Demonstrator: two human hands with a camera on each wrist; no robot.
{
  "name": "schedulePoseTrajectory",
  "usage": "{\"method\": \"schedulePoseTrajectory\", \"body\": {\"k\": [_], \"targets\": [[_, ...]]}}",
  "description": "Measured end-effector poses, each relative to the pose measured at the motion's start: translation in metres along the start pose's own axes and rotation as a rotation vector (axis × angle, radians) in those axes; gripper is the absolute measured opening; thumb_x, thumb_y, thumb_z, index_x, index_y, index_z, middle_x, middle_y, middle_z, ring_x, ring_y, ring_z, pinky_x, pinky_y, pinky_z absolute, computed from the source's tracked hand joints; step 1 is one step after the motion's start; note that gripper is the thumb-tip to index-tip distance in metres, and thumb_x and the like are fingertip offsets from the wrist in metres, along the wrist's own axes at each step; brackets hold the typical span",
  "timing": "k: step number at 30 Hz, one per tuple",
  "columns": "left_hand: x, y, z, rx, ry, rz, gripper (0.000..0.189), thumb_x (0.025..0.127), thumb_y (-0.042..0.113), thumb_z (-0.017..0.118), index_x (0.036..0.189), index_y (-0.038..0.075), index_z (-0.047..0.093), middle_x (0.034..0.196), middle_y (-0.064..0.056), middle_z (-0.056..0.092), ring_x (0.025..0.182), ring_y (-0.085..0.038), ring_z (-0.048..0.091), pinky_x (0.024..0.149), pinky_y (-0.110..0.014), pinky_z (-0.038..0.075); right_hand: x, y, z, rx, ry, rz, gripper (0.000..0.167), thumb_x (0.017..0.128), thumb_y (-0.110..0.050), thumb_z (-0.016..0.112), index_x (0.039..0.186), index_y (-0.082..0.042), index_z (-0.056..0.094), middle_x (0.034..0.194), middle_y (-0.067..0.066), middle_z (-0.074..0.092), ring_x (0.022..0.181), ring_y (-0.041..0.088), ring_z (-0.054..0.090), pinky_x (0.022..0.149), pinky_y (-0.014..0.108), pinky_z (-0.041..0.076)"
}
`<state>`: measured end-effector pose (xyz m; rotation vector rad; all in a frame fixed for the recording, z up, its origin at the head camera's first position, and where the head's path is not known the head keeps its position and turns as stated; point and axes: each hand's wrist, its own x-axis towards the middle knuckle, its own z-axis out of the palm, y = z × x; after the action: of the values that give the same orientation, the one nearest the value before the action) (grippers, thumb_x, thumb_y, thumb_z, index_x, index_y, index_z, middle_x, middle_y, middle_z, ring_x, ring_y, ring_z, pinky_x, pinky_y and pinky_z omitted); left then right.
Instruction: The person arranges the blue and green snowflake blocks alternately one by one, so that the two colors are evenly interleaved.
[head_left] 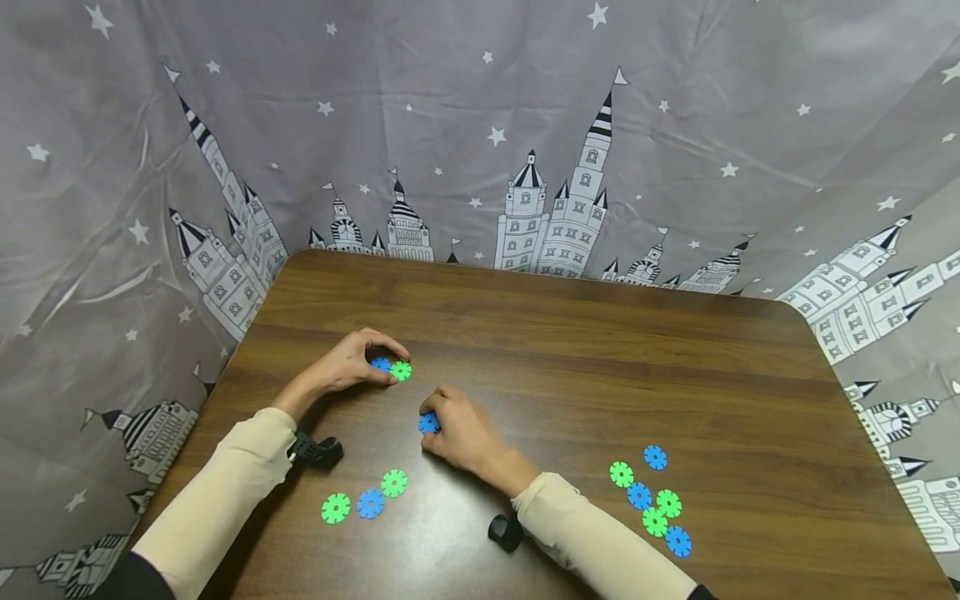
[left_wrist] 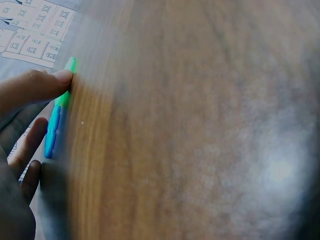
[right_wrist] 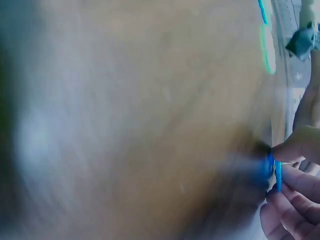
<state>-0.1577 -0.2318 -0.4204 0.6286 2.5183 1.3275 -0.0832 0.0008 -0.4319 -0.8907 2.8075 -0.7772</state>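
My left hand (head_left: pixel 348 362) is at the left of the wooden table, its thumb and finger pinching a green notched disc (head_left: pixel 401 371) by its edges. A blue notched disc (head_left: pixel 381 364) adjoins the green one on the palm side; in the left wrist view the green disc (left_wrist: pixel 65 97) and blue disc (left_wrist: pixel 52 132) line up edge to edge. Nearer the table's middle, my right hand (head_left: pixel 467 429) pinches another blue disc (head_left: pixel 429 422) between thumb and fingers, low over the tabletop. Its blue disc (right_wrist: pixel 278 176) appears edge-on in the right wrist view, partly covered by fingers.
In front of the hands lie a green disc (head_left: pixel 335 508), a blue disc (head_left: pixel 371 503) and a second green disc (head_left: pixel 393 482). Several blue and green discs, including a blue one (head_left: pixel 678 542), lie on the right part of the table (head_left: pixel 750 400). A patterned grey curtain (head_left: pixel 450 108) hangs behind.
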Motion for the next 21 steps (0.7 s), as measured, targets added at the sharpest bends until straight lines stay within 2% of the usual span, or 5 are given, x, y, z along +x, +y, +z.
{"method": "schedulePoseTrajectory", "body": {"k": [4,7,12,21], "targets": [[0.004,-0.019,0.002,0.004,0.008,-0.016,0.038,0.072,0.0,0.084,0.108,0.002,0.073,0.115,-0.018,0.064,0.111,-0.034,0.049,0.095,-0.049,0.034,0.007,0.007,-0.003,0.065,0.003,0.055,0.032,0.077,-0.015,0.078,0.107,-0.005,0.071,0.101,0.001,0.06,0.089,0.013,0.058,0.078,0.023,0.049],[0.005,-0.026,0.001,0.015,0.005,-0.019,0.038,0.071,0.006,0.086,0.107,0.006,0.074,0.114,-0.014,0.065,0.111,-0.03,0.048,0.095,-0.046,0.034,0.012,0.011,-0.005,0.098,0.001,0.085,0.032,0.078,-0.014,0.078,0.107,-0.005,0.071,0.101,0.002,0.06,0.09,0.013,0.058,0.079,0.023,0.049],[0.006,-0.029,0.0,0.018,0.0,0.007,0.038,0.07,0.008,0.087,0.106,0.007,0.075,0.112,-0.013,0.066,0.109,-0.03,0.05,0.094,-0.045,0.035,0.022,0.016,-0.007,0.119,0.016,0.141,0.031,0.079,-0.013,0.078,0.108,-0.004,0.071,0.102,0.005,0.06,0.092,0.016,0.059,0.08,0.025,0.05],[0.005,-0.028,0.0,0.011,0.0,0.026,0.038,0.07,0.006,0.087,0.106,0.006,0.074,0.111,-0.013,0.067,0.107,-0.03,0.051,0.093,-0.044,0.036,0.039,0.019,-0.01,0.083,0.044,0.201,0.03,0.082,-0.015,0.076,0.111,-0.006,0.073,0.101,0.005,0.061,0.089,0.016,0.058,0.079,0.027,0.05]]}}
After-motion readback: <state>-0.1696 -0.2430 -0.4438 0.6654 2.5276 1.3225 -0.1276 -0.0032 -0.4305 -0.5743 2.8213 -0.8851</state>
